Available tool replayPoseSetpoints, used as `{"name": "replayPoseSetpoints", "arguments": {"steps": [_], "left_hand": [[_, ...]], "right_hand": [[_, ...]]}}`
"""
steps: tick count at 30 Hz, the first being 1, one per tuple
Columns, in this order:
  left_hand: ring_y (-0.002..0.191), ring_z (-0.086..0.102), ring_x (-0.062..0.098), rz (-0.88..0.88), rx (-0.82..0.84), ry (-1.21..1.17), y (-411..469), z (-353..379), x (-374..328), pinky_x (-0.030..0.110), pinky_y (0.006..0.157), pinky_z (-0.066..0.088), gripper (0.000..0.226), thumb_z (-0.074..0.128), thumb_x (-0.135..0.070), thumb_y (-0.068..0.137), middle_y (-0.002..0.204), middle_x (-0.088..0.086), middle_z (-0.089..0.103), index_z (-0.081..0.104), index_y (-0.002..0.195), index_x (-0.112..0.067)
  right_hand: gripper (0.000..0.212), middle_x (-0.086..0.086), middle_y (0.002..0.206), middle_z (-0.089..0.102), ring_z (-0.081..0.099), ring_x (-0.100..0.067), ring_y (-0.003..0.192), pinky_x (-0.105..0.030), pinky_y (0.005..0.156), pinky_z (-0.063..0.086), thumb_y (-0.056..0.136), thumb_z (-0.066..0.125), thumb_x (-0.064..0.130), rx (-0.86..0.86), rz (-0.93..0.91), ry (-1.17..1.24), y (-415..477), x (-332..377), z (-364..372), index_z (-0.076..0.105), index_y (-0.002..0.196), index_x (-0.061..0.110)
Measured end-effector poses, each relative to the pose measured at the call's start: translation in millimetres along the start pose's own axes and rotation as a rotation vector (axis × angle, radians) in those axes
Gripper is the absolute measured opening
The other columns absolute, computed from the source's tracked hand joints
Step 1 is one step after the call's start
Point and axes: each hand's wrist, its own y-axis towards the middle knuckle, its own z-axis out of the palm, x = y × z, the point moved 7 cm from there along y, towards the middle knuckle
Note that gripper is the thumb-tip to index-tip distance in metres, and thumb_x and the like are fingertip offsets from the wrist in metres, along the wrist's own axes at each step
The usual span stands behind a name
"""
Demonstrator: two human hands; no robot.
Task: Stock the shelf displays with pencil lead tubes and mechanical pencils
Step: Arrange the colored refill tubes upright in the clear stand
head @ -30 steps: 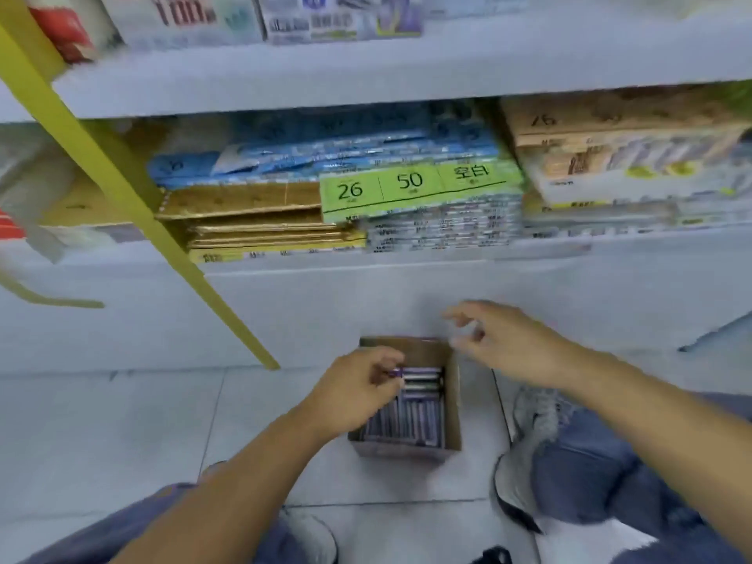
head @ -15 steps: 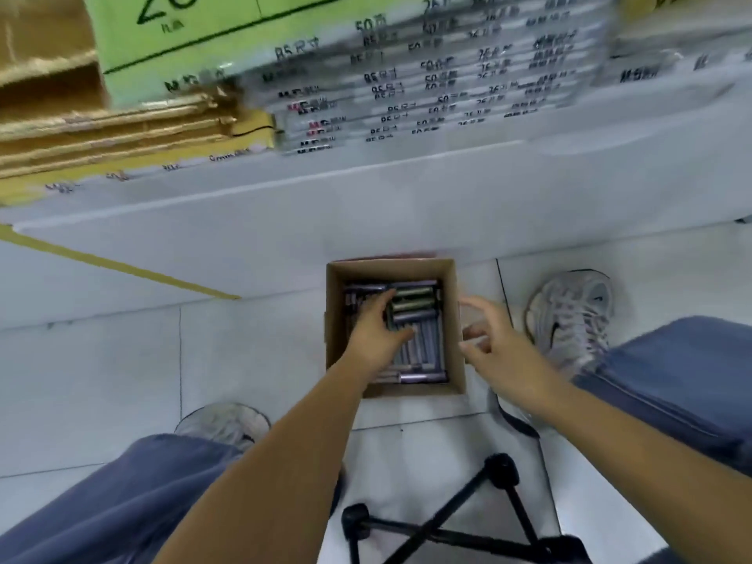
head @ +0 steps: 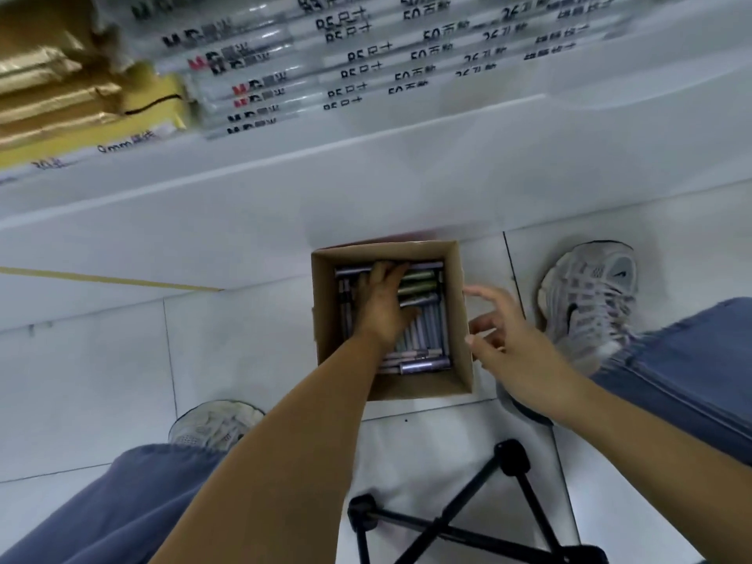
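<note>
An open cardboard box (head: 419, 386) stands on the tiled floor against the shelf base. It holds several purple-grey and greenish pencil lead tubes (head: 427, 331), some lying crosswise. My left hand (head: 382, 303) is down inside the box, fingers stretched over the tubes and touching them; the tubes under the palm are hidden. My right hand (head: 508, 343) hovers just outside the box's right wall, fingers loosely spread, holding nothing.
Above is the white shelf ledge (head: 285, 189) with stacked clear packs (head: 366, 54) and gold packets (head: 53, 91). My shoes (head: 590, 295) (head: 215, 425) flank the box. Black folding-stool legs (head: 447, 523) sit below it.
The view has tilted further down and closer to the box. My left hand has slid deeper over the tubes toward the far wall; my right hand stays beside the box.
</note>
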Motion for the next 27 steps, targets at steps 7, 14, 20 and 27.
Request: {"name": "replayPoseSetpoints", "arguments": {"steps": [7, 14, 20, 27], "left_hand": [[0.134, 0.036, 0.028, 0.050, -0.039, 0.046, 0.3, -0.4, -0.2, 0.043, 0.114, 0.033, 0.063, 0.076, -0.021, 0.085, 0.149, 0.001, 0.042, 0.050, 0.142, -0.025], [0.133, 0.039, 0.027, 0.086, -0.024, 0.264, 6.2, -5.0, -6.0, 0.042, 0.111, 0.036, 0.062, 0.072, -0.031, 0.088, 0.148, 0.001, 0.042, 0.047, 0.144, -0.028], [0.132, 0.037, 0.031, 0.107, 0.074, 0.377, 6.7, 8.0, -7.8, 0.041, 0.106, 0.032, 0.053, 0.063, -0.027, 0.093, 0.146, 0.008, 0.044, 0.047, 0.143, -0.020], [0.125, 0.053, 0.030, 0.085, 0.112, 0.169, 9.2, 3.7, -7.6, 0.038, 0.105, 0.043, 0.051, 0.068, -0.021, 0.092, 0.140, 0.009, 0.056, 0.053, 0.140, -0.020]], "right_hand": [[0.057, 0.011, 0.100, 0.058, 0.064, -0.012, 0.081, -0.023, 0.071, 0.050, 0.095, 0.056, 0.021, -0.009, 0.001, -0.007, 0.2, -4.9, 0.0, 0.029, 0.132, 0.054], [0.057, 0.010, 0.099, 0.059, 0.064, -0.015, 0.083, -0.019, 0.072, 0.048, 0.095, 0.057, 0.020, -0.004, -0.004, 0.008, 0.6, -3.0, 0.8, 0.031, 0.134, 0.051], [0.056, 0.010, 0.100, 0.059, 0.064, -0.016, 0.082, -0.020, 0.070, 0.049, 0.095, 0.056, 0.020, -0.001, -0.018, 0.009, 0.2, -2.7, 1.5, 0.031, 0.135, 0.051], [0.056, 0.009, 0.101, 0.059, 0.064, -0.012, 0.083, -0.019, 0.071, 0.049, 0.095, 0.056, 0.023, 0.002, -0.033, -0.006, 0.9, -3.2, 1.6, 0.028, 0.133, 0.053]]}}
